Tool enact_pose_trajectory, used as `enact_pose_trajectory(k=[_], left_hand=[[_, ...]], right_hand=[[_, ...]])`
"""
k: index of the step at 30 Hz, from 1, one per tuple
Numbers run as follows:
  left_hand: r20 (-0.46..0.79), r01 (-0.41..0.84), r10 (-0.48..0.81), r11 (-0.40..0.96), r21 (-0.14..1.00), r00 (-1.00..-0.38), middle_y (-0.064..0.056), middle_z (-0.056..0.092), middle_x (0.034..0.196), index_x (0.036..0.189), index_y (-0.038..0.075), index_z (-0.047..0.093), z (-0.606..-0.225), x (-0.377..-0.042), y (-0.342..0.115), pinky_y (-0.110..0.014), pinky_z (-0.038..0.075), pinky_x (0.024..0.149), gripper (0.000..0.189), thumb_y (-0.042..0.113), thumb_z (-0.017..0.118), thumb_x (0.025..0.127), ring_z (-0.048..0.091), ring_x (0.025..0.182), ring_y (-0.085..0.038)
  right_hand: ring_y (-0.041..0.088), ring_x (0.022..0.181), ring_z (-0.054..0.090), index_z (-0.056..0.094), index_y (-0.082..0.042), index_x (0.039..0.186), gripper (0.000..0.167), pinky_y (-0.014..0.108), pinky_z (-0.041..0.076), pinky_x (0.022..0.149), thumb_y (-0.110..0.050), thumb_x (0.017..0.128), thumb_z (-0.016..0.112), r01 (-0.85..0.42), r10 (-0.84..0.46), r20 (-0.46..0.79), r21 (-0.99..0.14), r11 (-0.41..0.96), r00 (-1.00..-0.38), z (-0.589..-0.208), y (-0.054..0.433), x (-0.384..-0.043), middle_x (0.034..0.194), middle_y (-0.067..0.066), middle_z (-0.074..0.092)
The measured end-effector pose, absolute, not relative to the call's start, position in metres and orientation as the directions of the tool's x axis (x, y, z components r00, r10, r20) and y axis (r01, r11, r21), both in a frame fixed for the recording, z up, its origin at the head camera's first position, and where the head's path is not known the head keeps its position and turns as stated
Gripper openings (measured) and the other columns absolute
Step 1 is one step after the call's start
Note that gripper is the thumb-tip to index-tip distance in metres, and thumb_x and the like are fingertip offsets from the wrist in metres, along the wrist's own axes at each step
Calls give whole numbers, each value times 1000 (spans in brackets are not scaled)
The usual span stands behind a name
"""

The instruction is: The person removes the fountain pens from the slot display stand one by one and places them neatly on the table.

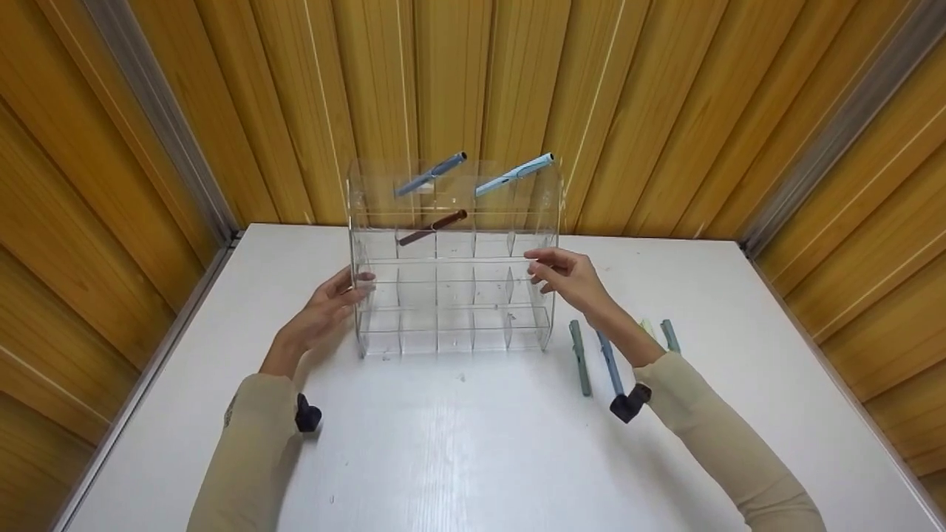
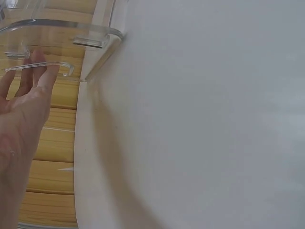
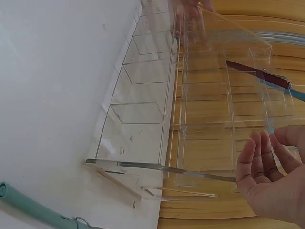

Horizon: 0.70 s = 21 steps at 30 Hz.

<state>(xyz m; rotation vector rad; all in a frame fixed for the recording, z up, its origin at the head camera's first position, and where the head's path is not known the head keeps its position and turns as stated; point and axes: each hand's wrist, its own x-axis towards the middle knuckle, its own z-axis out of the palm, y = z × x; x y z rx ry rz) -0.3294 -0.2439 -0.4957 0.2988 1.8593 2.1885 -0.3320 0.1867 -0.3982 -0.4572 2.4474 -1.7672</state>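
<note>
Clear rack (image 1: pixel 454 281) is standing on the desk (image 1: pixel 414 451) toward its back edge, between the two hands. Right hand (image 1: pixel 576 284) is gripping the rack's right side, fingers curled in, thumb close to the index. Left hand (image 1: pixel 321 314) is touching the left side, fingers reaching in at the clear panel; can't tell if they're gripping or just pressing. Rack is carrying three pens, all slanting up to the right: blue pen (image 1: pixel 432 174) and pale-blue pen (image 1: pixel 515 174) up top, maroon pen (image 1: pixel 433 227) lower, under the blue one. Four more are lying on the desk, right of the rack: green pen (image 1: pixel 580 357), second blue one (image 1: pixel 610 364), lime pen (image 1: pixel 647 326), teal pen (image 1: pixel 671 336). Right forearm is partly covering the lime one. Beige sleeves (image 1: pixel 255 436) are covering both forearms, black unit (image 1: pixel 307 415) showing at each wrist. Yellow wood-look wall (image 1: pixel 517 74) is running behind the desk.
</note>
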Motion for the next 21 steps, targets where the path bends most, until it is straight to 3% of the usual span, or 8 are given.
enact_pose_trajectory(k=[5,12,21], left_hand=[[-1,-53,319,-154,987,-948,-16,31,160,163,3,15,-496,-330,-245,-51,14,130,70,10,53,104,25,155,-34],[-7,-55,316,-145,988,-949,-19,27,163,160,-1,22,-496,-332,-243,-53,13,130,67,12,54,104,23,156,-35],[-28,-65,309,-110,992,-951,-18,28,164,161,3,22,-496,-329,-246,-53,14,130,68,14,56,103,24,156,-34]], right_hand=[[10,93,69,63,-2,135,36,21,60,79,-18,102,63,-191,-310,107,-947,257,-945,-396,178,-332,111,7,70],[16,97,72,62,0,135,38,24,62,83,-16,101,64,-228,-327,153,-952,205,-933,-390,163,-334,122,21,67],[11,93,71,61,-2,137,38,25,62,81,-11,100,65,-224,-312,172,-965,138,-934,-387,140,-336,126,23,64]])
